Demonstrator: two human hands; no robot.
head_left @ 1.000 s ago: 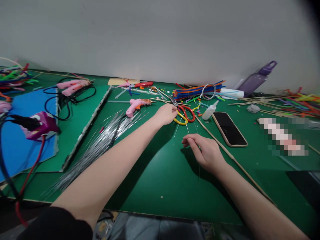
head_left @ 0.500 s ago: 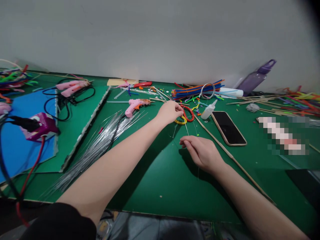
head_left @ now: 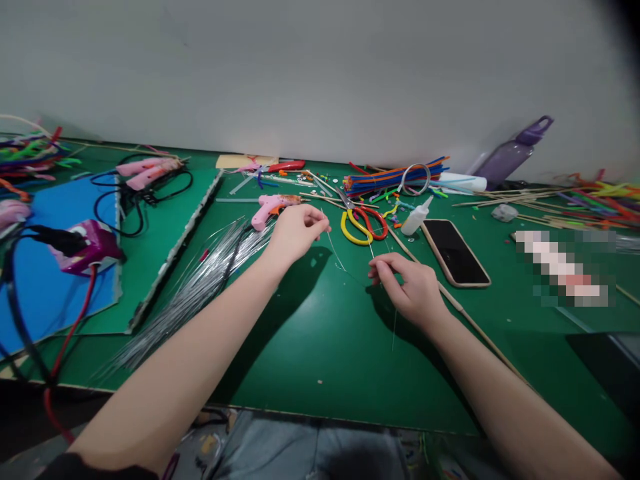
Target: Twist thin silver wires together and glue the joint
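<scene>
My left hand [head_left: 296, 232] hovers over the green table mat [head_left: 310, 333], fingers pinched on the end of a thin silver wire [head_left: 336, 255]. My right hand [head_left: 409, 288] rests on the mat a little to the right, its fingertips pinched on the same fine wire, whose tail [head_left: 394, 331] runs back under the wrist. Scissors with yellow and red handles [head_left: 361, 223] lie just beyond, between both hands. A pink glue gun [head_left: 273, 206] lies right behind my left hand.
A bundle of silver wires [head_left: 195, 290] fans out at the left. A phone [head_left: 455, 252], a small white glue bottle [head_left: 416, 217], pipe cleaners [head_left: 395, 178], a purple bottle [head_left: 510, 155] and wooden sticks [head_left: 480, 331] lie right. A power strip [head_left: 87, 245] and more glue guns [head_left: 147, 170] sit left.
My left hand has drawn back left from the scissors, pulling a thin wire with it. My right hand has stayed nearly in place, still pinching the wire.
</scene>
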